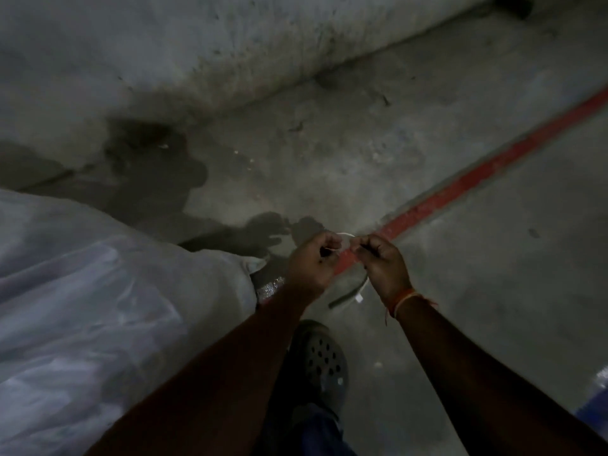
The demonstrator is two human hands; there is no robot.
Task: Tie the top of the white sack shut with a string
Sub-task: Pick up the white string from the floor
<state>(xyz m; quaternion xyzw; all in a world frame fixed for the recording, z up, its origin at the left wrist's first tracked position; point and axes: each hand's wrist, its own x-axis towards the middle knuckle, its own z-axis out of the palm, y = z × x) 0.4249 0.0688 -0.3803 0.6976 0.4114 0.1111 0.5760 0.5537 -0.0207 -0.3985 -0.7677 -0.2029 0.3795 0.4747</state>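
Note:
A large white sack [85, 297] lies at the left, its gathered top [253, 264] pointing toward my hands. My left hand [311, 261] and my right hand [383, 261] are held close together above the floor, to the right of the sack's top. Both pinch a thin white string [345, 234] that arcs between the fingertips. One end of the string hangs down below my right hand [360, 296]. Neither hand touches the sack.
The concrete floor [493, 258] carries a red painted line [477, 172] running diagonally under my hands. A dirty wall [164, 60] rises at the back. My dark perforated shoe [324, 360] stands below the hands. Something blue [597, 409] sits at the right edge.

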